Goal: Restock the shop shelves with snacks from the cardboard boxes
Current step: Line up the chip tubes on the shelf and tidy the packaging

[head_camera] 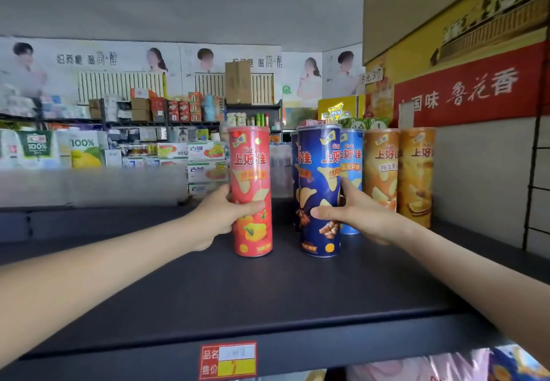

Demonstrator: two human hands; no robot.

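Note:
A red crisp can (pixel 251 172) stands upright on the dark shelf (pixel 226 297), and my left hand (pixel 218 216) grips its lower half. To its right a dark blue crisp can (pixel 319 172) stands upright, and my right hand (pixel 354 212) grips its lower right side with the thumb across the front. Behind it stands a light blue can (pixel 352 157), and another dark blue can is partly hidden at the back. Two orange cans (pixel 398 169) stand further right against the wall.
A red and yellow price tag (pixel 227 359) sits on the shelf's front edge. Snack packets (pixel 464 365) show on the shelf below at the right. A large printed carton (pixel 458 38) sits at the upper right. Stocked shelves (pixel 119 130) fill the background.

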